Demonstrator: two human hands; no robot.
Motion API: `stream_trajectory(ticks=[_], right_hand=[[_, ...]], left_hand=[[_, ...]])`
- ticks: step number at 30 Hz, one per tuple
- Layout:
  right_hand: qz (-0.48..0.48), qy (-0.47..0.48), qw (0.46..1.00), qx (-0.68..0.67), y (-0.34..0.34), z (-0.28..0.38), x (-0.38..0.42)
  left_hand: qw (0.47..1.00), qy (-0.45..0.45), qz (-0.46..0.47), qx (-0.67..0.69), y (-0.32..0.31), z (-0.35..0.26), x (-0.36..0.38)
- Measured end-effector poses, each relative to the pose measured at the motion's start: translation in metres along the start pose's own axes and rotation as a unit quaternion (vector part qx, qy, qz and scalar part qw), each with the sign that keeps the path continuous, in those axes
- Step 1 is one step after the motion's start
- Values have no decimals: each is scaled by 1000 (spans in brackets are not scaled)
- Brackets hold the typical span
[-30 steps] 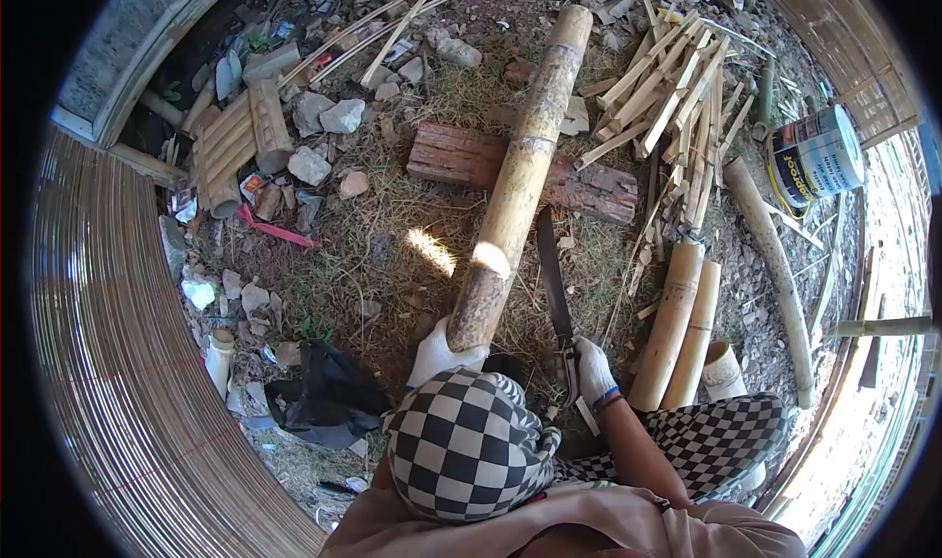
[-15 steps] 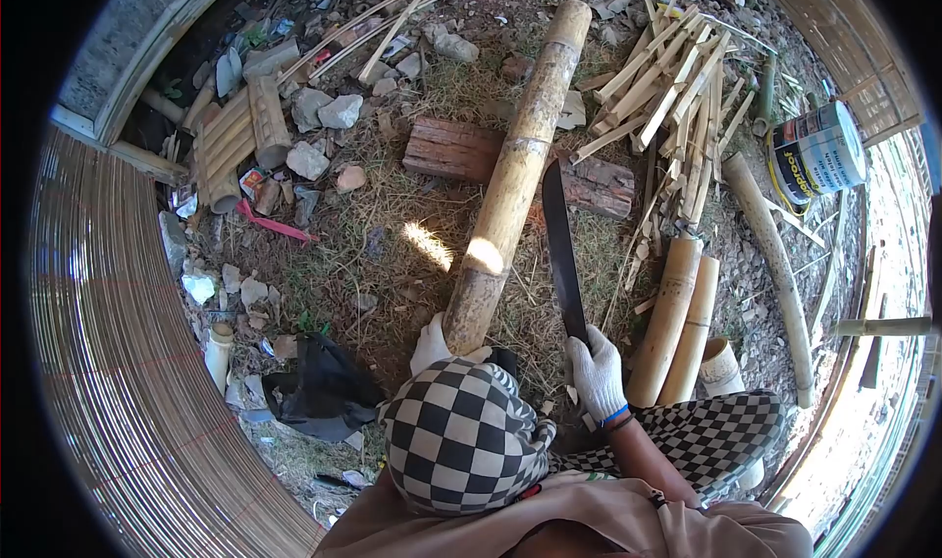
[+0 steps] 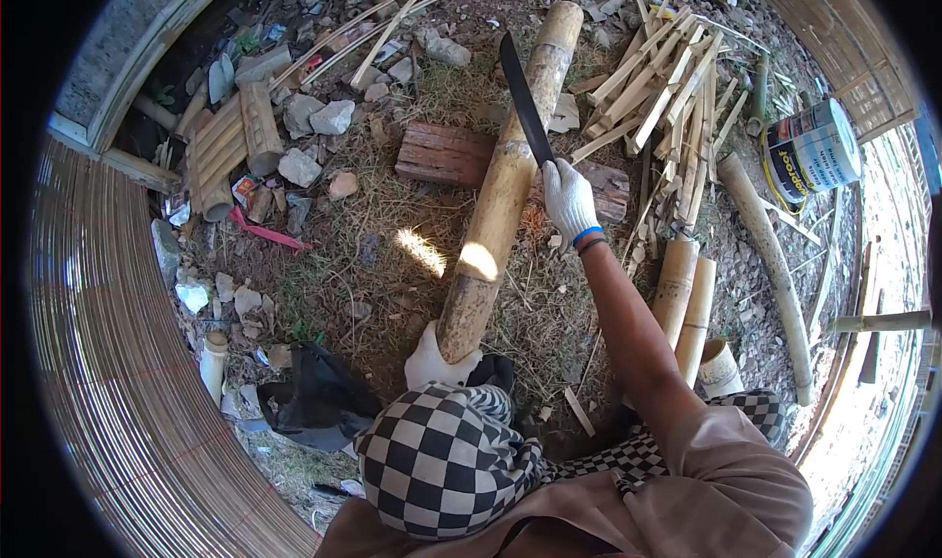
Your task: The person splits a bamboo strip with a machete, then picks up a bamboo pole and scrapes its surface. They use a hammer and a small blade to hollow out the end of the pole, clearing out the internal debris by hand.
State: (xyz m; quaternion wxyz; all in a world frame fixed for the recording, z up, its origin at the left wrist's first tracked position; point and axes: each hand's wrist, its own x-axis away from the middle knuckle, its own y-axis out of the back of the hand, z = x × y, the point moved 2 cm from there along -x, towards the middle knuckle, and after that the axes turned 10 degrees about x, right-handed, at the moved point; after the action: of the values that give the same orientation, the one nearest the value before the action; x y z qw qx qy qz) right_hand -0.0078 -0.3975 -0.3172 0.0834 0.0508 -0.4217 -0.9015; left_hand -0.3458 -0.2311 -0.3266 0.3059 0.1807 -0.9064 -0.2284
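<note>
A thick bamboo pole point(image 3: 491, 234) slants away from me, its middle resting across a reddish wooden block point(image 3: 444, 156). My left hand point(image 3: 434, 362), in a white glove, grips the near end of the pole, with part of the fingers hidden behind it. In my gloved right hand point(image 3: 569, 203) is the handle of a machete point(image 3: 527, 102). The dark blade points up and away, overlapping the far half of the pole in this view. My checkered knee point(image 3: 442, 460) is close below the left hand.
Split bamboo strips point(image 3: 657, 87) lie heaped at the upper right, beside a paint bucket point(image 3: 810, 151). Cut bamboo lengths point(image 3: 677, 288) rest right of my arm. Stones point(image 3: 332, 118) and a black plastic bag point(image 3: 319, 401) are on the left. Bamboo screens point(image 3: 128, 342) border the area.
My right hand has carried the machete forward and up, from beside the pole to over its far half. My left hand stays at the near end.
</note>
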Motion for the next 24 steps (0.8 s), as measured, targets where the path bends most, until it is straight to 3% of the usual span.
stream_trajectory(ticks=[5, 9, 12, 16, 19, 24], right_hand=[[-4, 24, 1000, -2, -6, 0, -19], [59, -18, 998, 12, 6, -15, 16], [27, -26, 999, -1, -1, -29, 54], [64, -37, 997, -29, -8, -21, 12], [67, 16, 998, -7, 2, 5, -26], [126, -30, 990, -49, 4, -14, 7]], left_hand=[[999, 19, 17, 24, -7, 14, -6], [998, 9, 47, 35, -8, 27, -16], [997, 16, 60, 52, -8, 25, -18], [996, 41, 51, 60, -14, 28, -17], [996, 62, 43, 44, -14, 18, -13], [992, 36, 61, 101, -23, 51, -24]])
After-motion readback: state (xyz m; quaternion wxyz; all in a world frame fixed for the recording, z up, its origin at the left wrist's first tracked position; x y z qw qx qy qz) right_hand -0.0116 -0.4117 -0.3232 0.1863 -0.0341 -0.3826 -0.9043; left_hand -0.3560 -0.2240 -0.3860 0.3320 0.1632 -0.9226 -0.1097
